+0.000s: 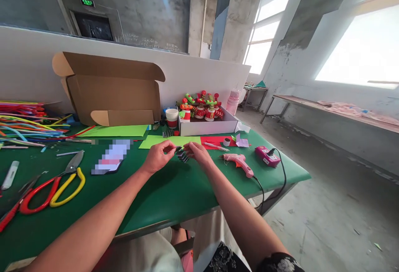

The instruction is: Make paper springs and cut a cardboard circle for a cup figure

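Over the green table, my left hand (158, 156) is closed in a pinch on one end of a dark, zigzag-folded paper strip (183, 156). My right hand (198, 153) has its fingers bent round the strip's other side, and the folds hang between both hands. Behind them lie a light green paper sheet (187, 140) and a red sheet (215, 140). Another dark folded strip (167, 133) rests beyond my left hand. To the right of my right hand is a pink glue gun (238, 162).
Scissors (67, 180) with red and yellow handles and a phone (110, 158) lie left. Behind stand paper cups (172, 118), a white box (208, 127) of red-green figures and an open cardboard box (115, 89). A pink power unit (267, 156) trails its cord over the table's right edge.
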A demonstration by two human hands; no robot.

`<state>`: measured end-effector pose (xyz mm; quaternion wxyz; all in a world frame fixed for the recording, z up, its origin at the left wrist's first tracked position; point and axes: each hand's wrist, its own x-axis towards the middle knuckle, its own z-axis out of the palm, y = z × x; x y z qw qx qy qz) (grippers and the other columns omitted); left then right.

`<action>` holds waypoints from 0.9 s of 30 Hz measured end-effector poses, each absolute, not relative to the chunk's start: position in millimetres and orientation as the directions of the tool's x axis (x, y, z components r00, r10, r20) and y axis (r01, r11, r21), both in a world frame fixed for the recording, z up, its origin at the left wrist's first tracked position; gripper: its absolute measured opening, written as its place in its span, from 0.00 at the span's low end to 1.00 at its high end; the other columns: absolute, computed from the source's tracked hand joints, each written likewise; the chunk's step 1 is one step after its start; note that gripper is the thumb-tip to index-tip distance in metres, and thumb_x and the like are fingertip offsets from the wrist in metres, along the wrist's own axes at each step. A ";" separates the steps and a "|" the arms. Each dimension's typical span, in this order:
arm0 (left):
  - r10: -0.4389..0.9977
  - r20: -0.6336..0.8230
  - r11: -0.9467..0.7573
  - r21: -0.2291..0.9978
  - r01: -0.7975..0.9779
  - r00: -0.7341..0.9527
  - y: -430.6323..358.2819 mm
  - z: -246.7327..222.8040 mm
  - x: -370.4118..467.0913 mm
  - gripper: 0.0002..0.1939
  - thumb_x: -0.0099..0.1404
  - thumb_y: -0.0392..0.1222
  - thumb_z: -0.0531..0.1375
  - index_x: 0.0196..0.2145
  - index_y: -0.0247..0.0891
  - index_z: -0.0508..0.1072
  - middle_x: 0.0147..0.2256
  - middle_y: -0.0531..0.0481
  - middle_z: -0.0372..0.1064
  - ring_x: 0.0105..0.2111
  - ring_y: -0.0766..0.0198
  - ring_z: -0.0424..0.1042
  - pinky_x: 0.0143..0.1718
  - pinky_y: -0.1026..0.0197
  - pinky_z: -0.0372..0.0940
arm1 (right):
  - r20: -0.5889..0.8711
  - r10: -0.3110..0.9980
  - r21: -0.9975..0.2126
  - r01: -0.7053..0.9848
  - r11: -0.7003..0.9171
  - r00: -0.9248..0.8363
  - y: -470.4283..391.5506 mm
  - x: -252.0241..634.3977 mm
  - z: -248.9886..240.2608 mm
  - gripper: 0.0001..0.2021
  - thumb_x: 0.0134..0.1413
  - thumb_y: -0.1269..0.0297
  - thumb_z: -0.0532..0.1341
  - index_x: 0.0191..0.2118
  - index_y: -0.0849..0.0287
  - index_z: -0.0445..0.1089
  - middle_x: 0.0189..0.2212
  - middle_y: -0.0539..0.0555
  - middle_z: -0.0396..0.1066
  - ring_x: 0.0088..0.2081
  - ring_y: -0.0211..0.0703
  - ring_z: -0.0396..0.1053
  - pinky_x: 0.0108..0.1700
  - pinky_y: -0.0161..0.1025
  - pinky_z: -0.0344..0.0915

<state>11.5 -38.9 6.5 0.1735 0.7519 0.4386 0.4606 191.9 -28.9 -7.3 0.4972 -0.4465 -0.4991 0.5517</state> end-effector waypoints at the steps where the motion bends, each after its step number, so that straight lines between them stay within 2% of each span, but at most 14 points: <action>1: 0.817 0.545 -0.556 0.658 0.507 0.189 -38.8 7.1 11.0 0.10 0.57 0.48 0.55 0.25 0.42 0.70 0.24 0.54 0.74 0.26 0.63 0.71 0.29 0.64 0.65 | -0.057 0.991 -0.979 -0.187 -0.080 -0.124 -25.4 184.5 -8.1 0.17 0.55 0.49 0.61 0.31 0.60 0.72 0.28 0.53 0.73 0.29 0.36 0.69 0.33 0.33 0.65; 3: 0.815 0.550 -0.553 0.648 0.524 0.180 -38.4 7.4 10.2 0.09 0.58 0.48 0.55 0.26 0.42 0.71 0.24 0.54 0.74 0.26 0.63 0.72 0.29 0.64 0.66 | -0.116 0.980 -0.938 -0.307 -0.163 -0.163 -25.1 178.5 -9.8 0.15 0.56 0.51 0.61 0.33 0.60 0.72 0.30 0.53 0.73 0.30 0.36 0.70 0.33 0.33 0.66; 5: 0.818 0.552 -0.542 0.643 0.542 0.163 -37.8 6.6 9.6 0.08 0.58 0.47 0.56 0.27 0.42 0.71 0.25 0.53 0.75 0.27 0.62 0.72 0.30 0.64 0.66 | -0.117 0.968 -0.907 -0.374 -0.195 -0.222 -30.8 180.5 -11.5 0.10 0.54 0.57 0.63 0.35 0.59 0.70 0.31 0.52 0.73 0.32 0.38 0.72 0.36 0.36 0.69; 8: 0.823 0.553 -0.519 0.638 0.569 0.130 -37.4 5.4 9.3 0.07 0.58 0.45 0.55 0.29 0.42 0.71 0.29 0.53 0.76 0.30 0.62 0.73 0.34 0.63 0.68 | -0.100 0.926 -0.873 -0.415 -0.258 -0.365 -41.0 186.0 -13.5 0.09 0.50 0.64 0.66 0.35 0.59 0.66 0.32 0.52 0.74 0.34 0.42 0.75 0.43 0.43 0.72; 10: 0.824 0.555 -0.509 0.635 0.581 0.116 -38.1 5.4 10.0 0.07 0.59 0.45 0.55 0.29 0.42 0.71 0.30 0.52 0.77 0.31 0.62 0.73 0.35 0.63 0.68 | -0.100 0.883 -0.850 -0.421 -0.315 -0.459 -44.6 186.6 -14.2 0.08 0.53 0.65 0.65 0.36 0.60 0.66 0.33 0.54 0.75 0.33 0.43 0.76 0.44 0.44 0.72; 13: 0.823 0.555 -0.510 0.626 0.590 0.122 -40.8 6.4 12.6 0.08 0.59 0.46 0.55 0.28 0.42 0.70 0.29 0.52 0.76 0.30 0.62 0.73 0.36 0.62 0.68 | -0.102 0.857 -0.832 -0.429 -0.352 -0.505 -45.2 183.8 -14.6 0.08 0.60 0.62 0.59 0.41 0.60 0.66 0.33 0.54 0.75 0.30 0.42 0.76 0.41 0.42 0.73; 16: 0.821 0.550 -0.522 0.614 0.592 0.153 -43.5 6.5 15.8 0.09 0.59 0.47 0.55 0.27 0.42 0.70 0.27 0.53 0.75 0.28 0.62 0.72 0.34 0.63 0.68 | -0.110 0.860 -0.845 -0.408 -0.346 -0.499 -44.2 181.3 -15.2 0.07 0.63 0.62 0.56 0.42 0.59 0.64 0.29 0.52 0.74 0.26 0.39 0.74 0.36 0.40 0.73; 21: 0.825 0.529 -0.530 0.601 0.598 0.200 -43.9 3.4 17.8 0.08 0.59 0.47 0.55 0.26 0.42 0.69 0.26 0.54 0.74 0.28 0.63 0.72 0.34 0.63 0.67 | -0.134 0.839 -0.846 -0.379 -0.374 -0.528 -43.2 182.0 -16.1 0.05 0.62 0.66 0.55 0.37 0.61 0.66 0.27 0.53 0.73 0.24 0.37 0.71 0.32 0.36 0.70; 27: 0.828 0.518 -0.530 0.595 0.604 0.216 -42.0 0.6 15.5 0.08 0.59 0.46 0.54 0.28 0.42 0.70 0.28 0.53 0.75 0.29 0.62 0.72 0.34 0.63 0.67 | -0.147 0.812 -0.815 -0.396 -0.423 -0.564 -42.0 183.5 -15.8 0.07 0.59 0.69 0.54 0.36 0.63 0.68 0.26 0.55 0.73 0.25 0.39 0.70 0.33 0.37 0.70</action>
